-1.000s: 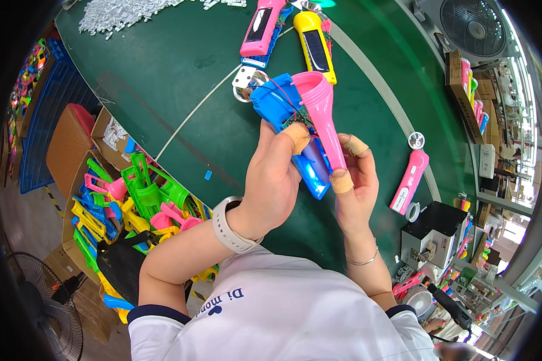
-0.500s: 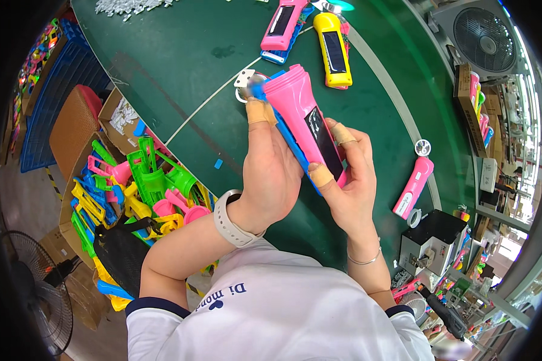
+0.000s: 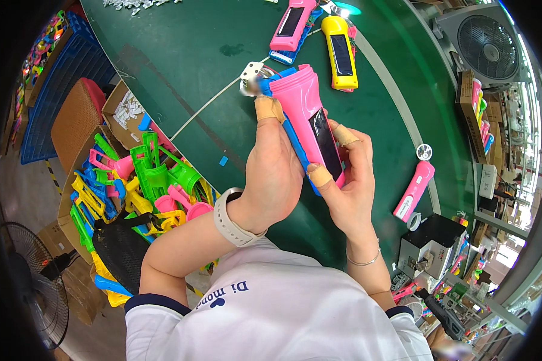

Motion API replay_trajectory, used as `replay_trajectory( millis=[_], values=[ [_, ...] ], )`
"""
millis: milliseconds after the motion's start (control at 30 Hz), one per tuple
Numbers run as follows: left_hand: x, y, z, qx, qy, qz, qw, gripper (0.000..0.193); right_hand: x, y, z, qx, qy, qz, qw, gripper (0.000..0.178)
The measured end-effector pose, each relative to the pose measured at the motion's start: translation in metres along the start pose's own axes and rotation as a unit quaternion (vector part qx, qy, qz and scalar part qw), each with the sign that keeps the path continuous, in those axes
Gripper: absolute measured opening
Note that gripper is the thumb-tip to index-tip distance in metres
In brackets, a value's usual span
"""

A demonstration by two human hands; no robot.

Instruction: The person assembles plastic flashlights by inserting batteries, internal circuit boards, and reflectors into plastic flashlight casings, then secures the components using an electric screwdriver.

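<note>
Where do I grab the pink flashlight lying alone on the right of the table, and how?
Probably around the middle of the pink flashlight, from above, with fingers and thumb across its narrow width. It lies lengthwise at a slant on the green table, its shiny round reflector at the far end, so I'd keep fingers off that.

Found the casing (image 3: 301, 99) between left hand (image 3: 274, 171) and right hand (image 3: 353, 180), over the worktop (image 3: 205, 78). Had a nearer torch (image 3: 341, 55) and a farther torch (image 3: 290, 25) behind the casing, a third torch (image 3: 414, 191) to its right, a machine (image 3: 432, 240) right and before it, a carton (image 3: 68, 195) of plastic parts (image 3: 146, 183) to its left.
</note>
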State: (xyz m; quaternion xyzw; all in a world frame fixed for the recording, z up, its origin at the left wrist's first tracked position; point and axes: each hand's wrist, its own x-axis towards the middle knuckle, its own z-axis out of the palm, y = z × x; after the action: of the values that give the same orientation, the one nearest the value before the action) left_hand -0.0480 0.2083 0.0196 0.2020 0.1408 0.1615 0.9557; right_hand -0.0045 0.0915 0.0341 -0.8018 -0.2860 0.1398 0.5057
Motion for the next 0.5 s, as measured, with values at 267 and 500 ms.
replay_trajectory(
  millis=[267,500],
  values=[
    [-0.002,0.000,-0.002,0.056,-0.010,0.030,0.998,0.043,-0.001,0.008,0.010,-0.058,0.024,-0.075,0.995,0.061],
    [-0.006,0.026,-0.005,0.052,-0.164,0.103,0.980,0.044,-0.004,-0.013,0.004,0.025,0.036,-0.118,0.992,0.070]
  ],
)
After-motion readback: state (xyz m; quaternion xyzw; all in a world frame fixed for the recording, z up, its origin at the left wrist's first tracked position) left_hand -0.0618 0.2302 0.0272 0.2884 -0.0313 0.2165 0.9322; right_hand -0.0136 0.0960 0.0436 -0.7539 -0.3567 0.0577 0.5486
